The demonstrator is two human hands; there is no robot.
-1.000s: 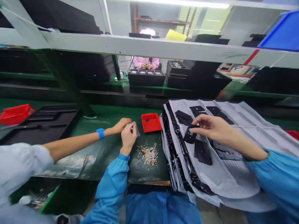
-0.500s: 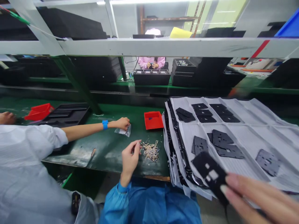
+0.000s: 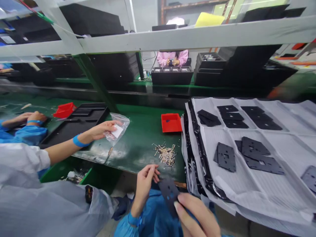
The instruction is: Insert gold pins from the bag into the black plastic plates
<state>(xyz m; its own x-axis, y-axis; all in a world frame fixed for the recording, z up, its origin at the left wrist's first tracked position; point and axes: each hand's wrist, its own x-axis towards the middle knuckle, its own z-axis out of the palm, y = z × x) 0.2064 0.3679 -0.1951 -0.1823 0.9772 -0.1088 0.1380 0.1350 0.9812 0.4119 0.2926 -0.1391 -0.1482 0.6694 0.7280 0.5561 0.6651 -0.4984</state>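
My right hand (image 3: 197,214) grips a flat black plate (image 3: 169,194) with small cut-outs by its lower edge, thumb and fingers pinching it above my lap. My left hand (image 3: 145,184) is beside the plate's upper left end, its fingertips drawn together; whatever is between them is too small to make out. Just beyond lies a loose pile of small pin-like pieces (image 3: 166,154), pale and dark, on the green bench (image 3: 138,131). A red tray (image 3: 171,122) with a small dark bit in it stands behind the pile.
At right, stacked white-lined trays (image 3: 249,184) carry several black plates (image 3: 225,157). To my left, a co-worker's hand (image 3: 105,129) holds a clear bag (image 3: 120,126) near a black tray (image 3: 66,131). A green post (image 3: 96,82) and white shelf beam (image 3: 172,40) cross ahead.
My right hand has brought the black plate left from over the trays to my left hand. My left hand has drawn back from the pile. The co-worker has lifted the clear bag leftward.
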